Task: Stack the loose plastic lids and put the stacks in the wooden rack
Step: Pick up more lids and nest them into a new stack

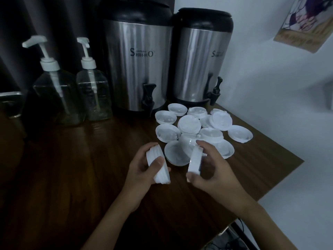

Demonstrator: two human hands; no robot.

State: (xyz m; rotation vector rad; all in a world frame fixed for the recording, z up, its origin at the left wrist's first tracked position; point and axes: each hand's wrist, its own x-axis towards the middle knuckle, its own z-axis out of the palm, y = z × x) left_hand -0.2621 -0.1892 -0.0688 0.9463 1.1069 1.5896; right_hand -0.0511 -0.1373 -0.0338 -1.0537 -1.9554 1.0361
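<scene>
Two hands meet low over the table, each holding white plastic lids on edge. The left hand grips the thicker stack, thumb curled across its near face and fingers behind. This stack's edge runs from upper left down to lower right, and its faces turn toward the other hand. The right hand pinches a thinner stack between thumb below and fingertips above. That stack stands nearly upright, top leaning slightly right, with a narrow white edge toward the camera. The two stacks are near each other but apart.

Just beyond the hands, about a dozen loose lids lie flat on the table's right part, some overlapping. Several lie hollow side up and others dome up. The nearest one sits directly behind the thin stack.

Farther left stand two clear pump bottles with white pumps, side by side, their nozzles pointing left.

At the back, two steel urns with black lids and black taps stand side by side. The big urn reads "SHIH-HO"; smaller print above the name is too fine to read. The small urn carries the same mark, only partly legible. A poster hangs on the white wall at upper right, its print blurred.
</scene>
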